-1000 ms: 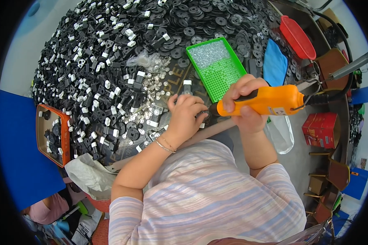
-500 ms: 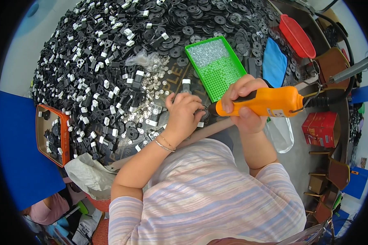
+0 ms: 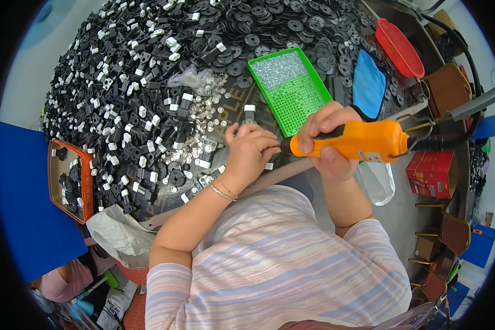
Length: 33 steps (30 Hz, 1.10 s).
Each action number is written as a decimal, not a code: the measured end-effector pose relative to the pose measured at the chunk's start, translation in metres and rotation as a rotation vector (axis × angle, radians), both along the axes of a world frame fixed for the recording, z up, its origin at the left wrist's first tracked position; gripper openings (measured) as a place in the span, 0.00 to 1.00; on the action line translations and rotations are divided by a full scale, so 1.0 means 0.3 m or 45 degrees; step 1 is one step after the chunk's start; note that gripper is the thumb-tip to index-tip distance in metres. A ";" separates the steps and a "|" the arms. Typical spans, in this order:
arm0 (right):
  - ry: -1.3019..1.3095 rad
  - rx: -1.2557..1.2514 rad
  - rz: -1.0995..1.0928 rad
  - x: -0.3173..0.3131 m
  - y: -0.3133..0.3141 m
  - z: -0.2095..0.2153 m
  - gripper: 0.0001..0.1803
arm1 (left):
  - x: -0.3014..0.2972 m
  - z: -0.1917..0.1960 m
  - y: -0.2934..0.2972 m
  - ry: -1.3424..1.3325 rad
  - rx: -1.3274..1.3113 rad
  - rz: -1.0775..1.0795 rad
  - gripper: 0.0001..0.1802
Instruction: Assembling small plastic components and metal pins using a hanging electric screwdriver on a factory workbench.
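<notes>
A: At the far left edge of the bench an orange tray (image 3: 66,181) holds a few black parts, and beside it the heap of black and white parts (image 3: 132,99) covers most of the bench. What is the person busy with?

B: Driving a screw, by the look of it. Just right of the heap lies a scatter of small silver screws (image 3: 203,118). Then comes the left hand (image 3: 251,149), fingers curled down and pinching a small part against the bench; the part itself is hidden under the fingers, so its kind cannot be told.

A: And the right hand?

B: The right hand (image 3: 327,144) is wrapped tight round an orange driver (image 3: 349,141), held level, its dark tip pointing left and meeting the left fingers. Behind the two hands sits a green tray (image 3: 313,88) with silver screws piled at its far end.

A: So which step is this?

B: The fastening itself, it seems: tip at the held part, both hands closed. The next move likely calls for keeping the tip square on the screw while the left hand steadies the part, so it does not slip.

A: And further right?

B: A blue cloth (image 3: 367,85), a red lid (image 3: 399,47), and a red box (image 3: 432,171) off the bench edge.
</notes>
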State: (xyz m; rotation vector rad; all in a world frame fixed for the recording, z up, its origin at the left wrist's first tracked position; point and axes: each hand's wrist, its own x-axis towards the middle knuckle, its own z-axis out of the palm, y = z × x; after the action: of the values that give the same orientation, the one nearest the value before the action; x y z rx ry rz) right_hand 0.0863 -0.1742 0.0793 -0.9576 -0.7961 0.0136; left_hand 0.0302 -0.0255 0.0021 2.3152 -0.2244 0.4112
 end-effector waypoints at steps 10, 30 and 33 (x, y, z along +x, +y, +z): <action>-0.073 -0.143 -0.058 0.006 -0.022 -0.014 0.16 | -0.023 0.052 0.038 0.099 0.159 -0.008 0.24; -0.081 -0.368 -0.144 -0.010 0.056 -0.052 0.16 | -0.015 0.045 0.024 0.174 0.404 -0.060 0.21; -0.018 -0.358 -0.092 -0.007 0.051 -0.058 0.16 | -0.016 0.049 0.021 0.168 0.428 -0.038 0.21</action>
State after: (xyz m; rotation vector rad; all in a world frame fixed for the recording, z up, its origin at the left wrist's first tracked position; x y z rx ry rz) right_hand 0.0842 -0.1590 0.0618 -1.2534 -0.7848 0.0579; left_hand 0.0255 -0.0191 0.0169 2.6532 -0.2799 0.2164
